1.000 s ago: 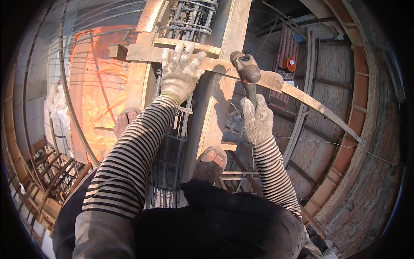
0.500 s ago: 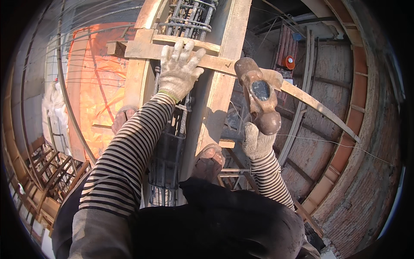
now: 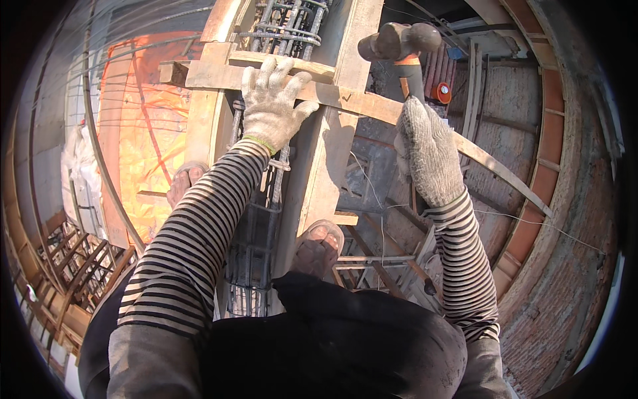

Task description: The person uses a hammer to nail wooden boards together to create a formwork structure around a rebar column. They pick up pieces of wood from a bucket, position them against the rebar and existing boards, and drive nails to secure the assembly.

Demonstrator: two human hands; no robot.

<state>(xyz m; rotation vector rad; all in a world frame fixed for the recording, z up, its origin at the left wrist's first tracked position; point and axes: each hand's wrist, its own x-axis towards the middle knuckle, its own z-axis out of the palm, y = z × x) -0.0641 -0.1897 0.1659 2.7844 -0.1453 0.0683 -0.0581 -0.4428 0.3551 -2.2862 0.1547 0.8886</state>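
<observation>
My left hand [image 3: 274,110], in a pale knit glove, rests with fingers spread on a flat wooden strip [image 3: 362,101] laid across the formwork. The strip runs out over the right-hand board and curves away in the lens. In my gloved right hand [image 3: 433,156] is a hammer [image 3: 400,42], gripped by its handle and raised above the strip to the right. Its dark, rounded head points away from me. Under the strip, a rebar cage [image 3: 256,233] lies between the form boards [image 3: 329,156]. A short wooden crosspiece [image 3: 312,66] sits just beyond my left fingers.
My two feet stand on the boards, either side of the rebar trough. Orange sheeting [image 3: 153,133] is down on the left, behind bent steel bars [image 3: 91,100]. Below on the right are timber struts [image 3: 379,256], an orange round object [image 3: 442,92] and a brick wall [image 3: 565,319].
The hammer has swung up and away from me as my right arm extended, and its head now points away. My left hand stays on the strip.
</observation>
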